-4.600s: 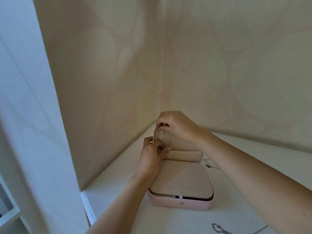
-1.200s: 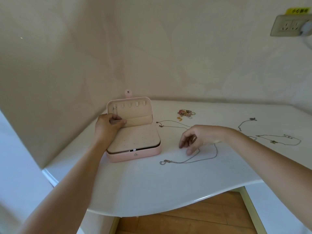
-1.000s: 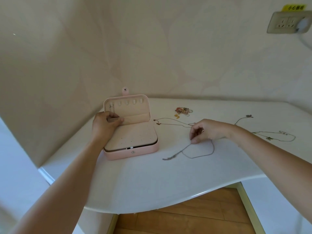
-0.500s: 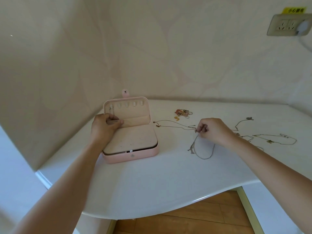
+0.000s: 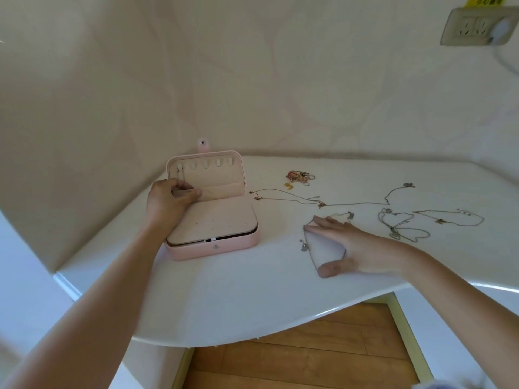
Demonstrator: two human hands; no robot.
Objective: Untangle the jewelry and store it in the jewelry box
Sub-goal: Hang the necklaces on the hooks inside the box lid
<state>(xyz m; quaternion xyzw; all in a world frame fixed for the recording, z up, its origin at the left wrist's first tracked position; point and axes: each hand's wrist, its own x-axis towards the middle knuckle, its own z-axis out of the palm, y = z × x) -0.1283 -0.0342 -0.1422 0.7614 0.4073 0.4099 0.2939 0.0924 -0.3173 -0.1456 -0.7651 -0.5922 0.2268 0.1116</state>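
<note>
One necklace newly beneath flat right hand

Right hand — now spread flat.

One head-worn wide-angle view looks forward and down from above the near side of the open jewelry box. It is close, with the wall behind the box and the floor below it.
</note>
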